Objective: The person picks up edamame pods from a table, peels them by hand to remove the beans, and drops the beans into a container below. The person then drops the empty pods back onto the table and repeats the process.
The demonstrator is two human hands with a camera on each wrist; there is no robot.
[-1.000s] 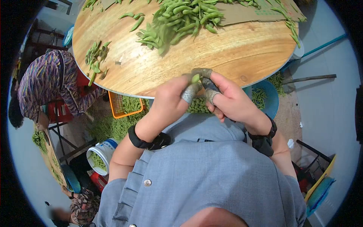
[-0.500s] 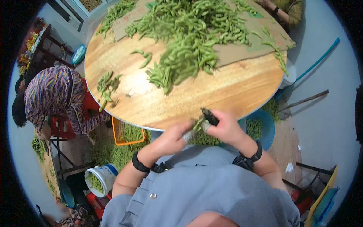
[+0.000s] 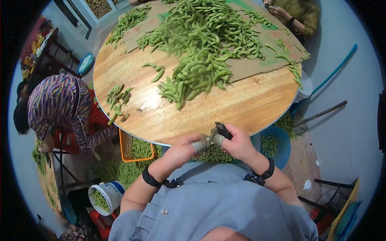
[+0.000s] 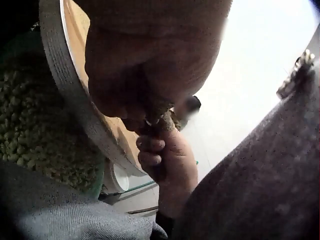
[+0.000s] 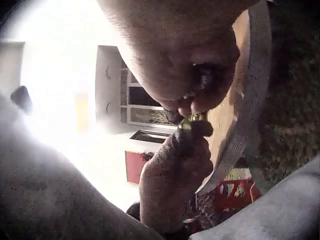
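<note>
Both hands meet over the near edge of the round wooden table (image 3: 132, 120). My left hand (image 3: 179, 153) pinches a green soybean pod (image 5: 189, 121) between its thumb and fingers; most of the pod is hidden by the fingertips. From the other side my right hand (image 3: 241, 145) pinches the same pod, its fingertips close against the left ones. Pale wrapping covers both thumbs, and a dark covering sits on the right index finger. Directly below the hands lie shelled green beans (image 3: 217, 156) in a container on the lap.
A large heap of pods (image 3: 201, 68) covers cardboard (image 3: 251, 69) on the table. An orange basket (image 3: 125, 154), a white bucket (image 3: 113, 195) and a blue basin (image 3: 283, 154) stand around my legs. One person (image 3: 56, 100) bends at left; another (image 3: 303, 18) is across the table.
The head view has tilted up, showing more of the table and heap. Both hands stay together; the green pod between them, plainly visible earlier, is now mostly covered by the fingers.
</note>
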